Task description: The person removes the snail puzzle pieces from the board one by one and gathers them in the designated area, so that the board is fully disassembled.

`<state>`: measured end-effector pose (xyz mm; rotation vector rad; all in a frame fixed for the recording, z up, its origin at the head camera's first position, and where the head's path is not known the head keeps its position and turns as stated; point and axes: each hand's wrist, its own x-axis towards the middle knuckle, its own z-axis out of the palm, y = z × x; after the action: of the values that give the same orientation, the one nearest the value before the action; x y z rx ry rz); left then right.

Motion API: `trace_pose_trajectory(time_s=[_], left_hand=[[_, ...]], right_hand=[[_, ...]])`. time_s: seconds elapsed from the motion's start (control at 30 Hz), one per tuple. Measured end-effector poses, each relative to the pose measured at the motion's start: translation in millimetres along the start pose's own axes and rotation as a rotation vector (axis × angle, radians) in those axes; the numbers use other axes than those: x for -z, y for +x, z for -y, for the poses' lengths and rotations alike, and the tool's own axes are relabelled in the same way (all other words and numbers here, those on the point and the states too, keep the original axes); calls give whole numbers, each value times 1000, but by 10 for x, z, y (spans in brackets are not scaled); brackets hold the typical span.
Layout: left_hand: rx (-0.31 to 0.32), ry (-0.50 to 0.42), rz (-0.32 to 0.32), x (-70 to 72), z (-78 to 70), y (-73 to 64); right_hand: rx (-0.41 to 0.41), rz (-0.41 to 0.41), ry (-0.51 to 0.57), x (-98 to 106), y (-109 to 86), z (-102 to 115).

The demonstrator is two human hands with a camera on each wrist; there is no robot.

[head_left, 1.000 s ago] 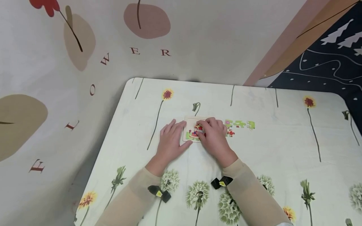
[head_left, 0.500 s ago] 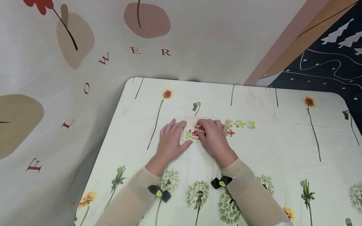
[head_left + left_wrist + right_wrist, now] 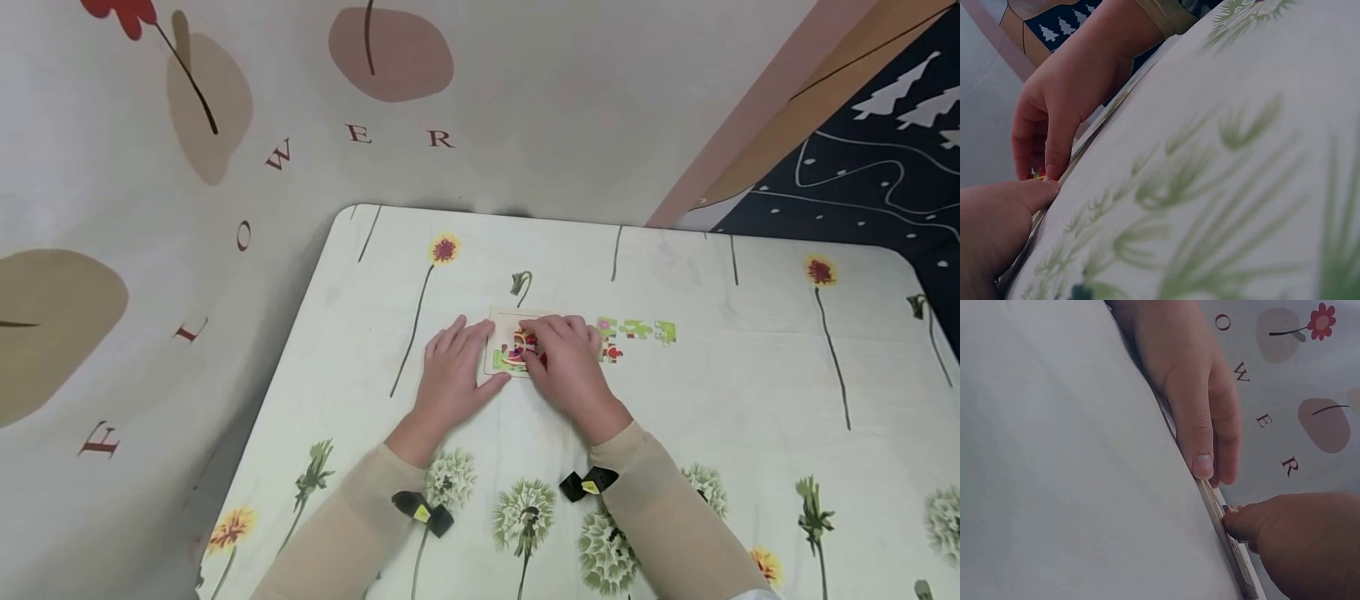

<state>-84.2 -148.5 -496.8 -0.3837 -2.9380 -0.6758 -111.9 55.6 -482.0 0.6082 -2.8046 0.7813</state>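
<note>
A small wooden jigsaw board [image 3: 504,320] lies flat on the table in the head view, with red and green picture pieces along its lower left part. My left hand [image 3: 450,367] rests at its left side, fingers long and thumb at the near corner. Over the board, my right hand [image 3: 573,362] pinches a red puzzle piece [image 3: 528,340] between thumb and forefinger. That hand covers the board's right half. In the right wrist view, the left thumb [image 3: 1202,464] touches the board's near edge, and colour shows by the right fingertips.
Loose green puzzle pieces [image 3: 636,329] and a red piece [image 3: 612,353] lie just right of the board, partly behind the right hand. The table [image 3: 750,367] wears a flower-print cloth. A printed curtain [image 3: 525,158] hangs along its far edge.
The right fingers and thumb shift very slightly on the piece over the board. The left hand, board and loose pieces stay put.
</note>
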Motion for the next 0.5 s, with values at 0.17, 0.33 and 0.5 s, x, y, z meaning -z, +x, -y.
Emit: trace_pose_trajectory(time_s=[0.17, 0.33, 0.5], left_hand=[[5, 4, 6, 7, -10, 1], [-3, 4, -6, 9, -15, 1], [-4, 6, -8, 20, -19, -4]], right_hand=[[74, -46, -23, 28, -12, -7], [87, -27, -79, 40, -17, -14], [101, -19, -108, 28, -25, -32]])
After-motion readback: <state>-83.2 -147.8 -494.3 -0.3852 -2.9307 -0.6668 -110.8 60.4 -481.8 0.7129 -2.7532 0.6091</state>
